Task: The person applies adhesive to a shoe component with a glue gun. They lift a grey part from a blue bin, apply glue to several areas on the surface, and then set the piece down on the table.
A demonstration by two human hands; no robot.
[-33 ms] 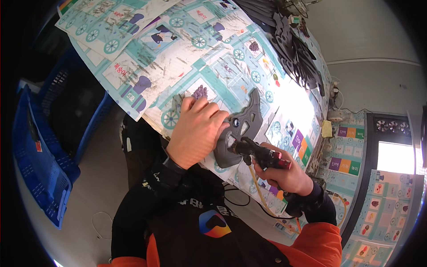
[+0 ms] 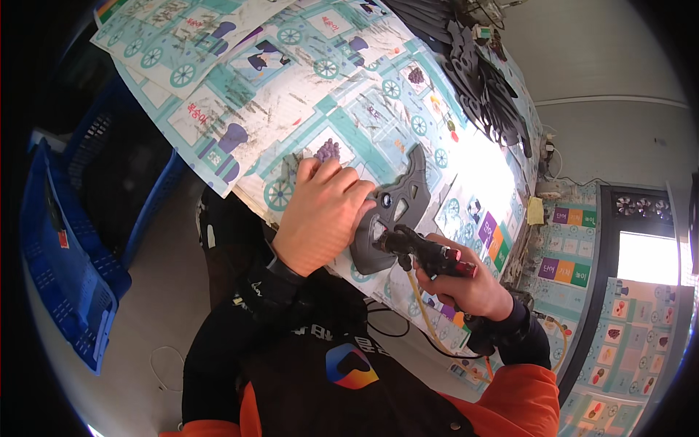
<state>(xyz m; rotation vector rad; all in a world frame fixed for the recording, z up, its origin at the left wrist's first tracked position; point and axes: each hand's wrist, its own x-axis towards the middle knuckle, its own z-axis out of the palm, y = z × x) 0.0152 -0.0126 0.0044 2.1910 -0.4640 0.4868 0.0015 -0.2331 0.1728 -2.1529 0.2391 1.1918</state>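
Observation:
A dark grey moulded part (image 2: 413, 206), curved, with cut-out openings and a small round shiny spot, lies on the printed sheets of the table. My left hand (image 2: 320, 215) is closed at its left edge, with fingers curled and the thumb against it. My right hand (image 2: 472, 285) is wrapped round a black spray-gun-like tool (image 2: 431, 253) with red knobs at its rear and a yellowish hose below. The tool's front end meets or hovers just over the part's lower opening; I cannot tell whether they touch. My right fingers are partly hidden behind the tool.
Several dark grey pieces (image 2: 473, 80) are heaped along the table's far right. Smudged printed sheets (image 2: 291, 95) cover the tabletop. Blue plastic crates (image 2: 69, 247) stand on the floor at left. Hoses (image 2: 429, 320) hang off the near table edge, by a door (image 2: 633, 320) on the right.

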